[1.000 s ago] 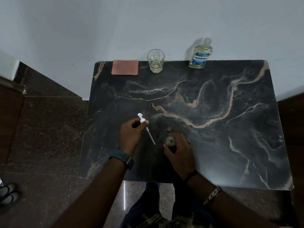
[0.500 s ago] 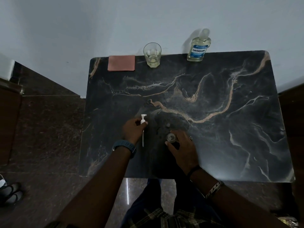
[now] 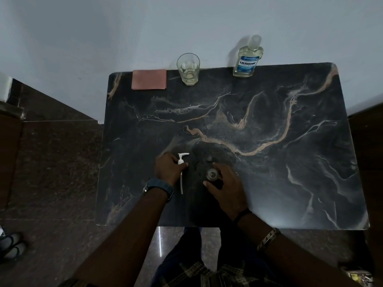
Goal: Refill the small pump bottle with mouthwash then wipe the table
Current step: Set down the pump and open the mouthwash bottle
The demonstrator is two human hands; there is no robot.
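On the dark marble table [image 3: 269, 162], my left hand [image 3: 167, 168] holds the white pump head [image 3: 182, 159] with its thin dip tube hanging toward me, low over the tabletop. To its right, my right hand [image 3: 226, 183] wraps the small pump bottle [image 3: 211, 174], which stands upright with its mouth uncovered; most of its body is hidden by my fingers. A Listerine mouthwash bottle [image 3: 247, 59], capped, stands at the table's far edge on the right. A pink cloth [image 3: 149, 79] lies folded flat at the far left corner.
A clear drinking glass [image 3: 188, 69] with a little pale liquid stands at the far edge between cloth and mouthwash. The pale wall is right behind the table. Dark tiled floor surrounds it, with shoes [image 3: 10, 245] at lower left.
My left hand has carried the pump head leftward away from the bottle and lowered it toward the table, the tube swinging from slanted to pointing at me. My right hand stays on the bottle.
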